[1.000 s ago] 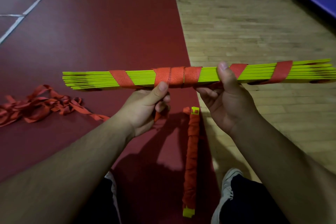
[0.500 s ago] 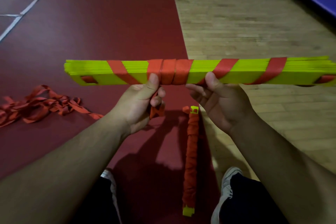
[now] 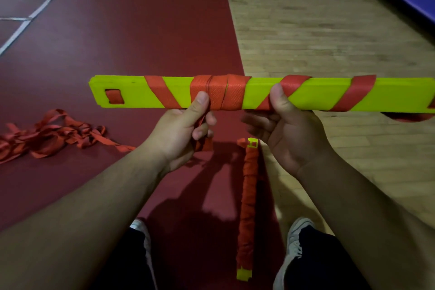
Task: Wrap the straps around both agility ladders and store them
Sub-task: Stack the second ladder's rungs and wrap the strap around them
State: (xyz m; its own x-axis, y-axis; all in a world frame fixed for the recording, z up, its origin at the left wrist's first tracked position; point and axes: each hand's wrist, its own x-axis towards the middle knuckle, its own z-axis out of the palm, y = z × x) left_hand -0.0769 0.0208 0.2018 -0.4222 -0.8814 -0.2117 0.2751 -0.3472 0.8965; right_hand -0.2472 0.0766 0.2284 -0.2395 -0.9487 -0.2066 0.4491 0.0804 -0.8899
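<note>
Okay, I see the yellow ladder bundle [image 3: 266, 95] held level over the floor. The left hand [image 3: 179, 129] has its thumb on the red strap [image 3: 219, 93] wraps and its fingers curled round the strap's tail. The right hand [image 3: 289, 132] grips the bundle just beside the wraps. A second wrapped ladder [image 3: 247, 207] lies below, and loose straps [image 3: 47, 134] are piled to the left.

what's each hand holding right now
Left hand: grips the ladder, thumb on the strap.
Right hand: grips the ladder.
</note>
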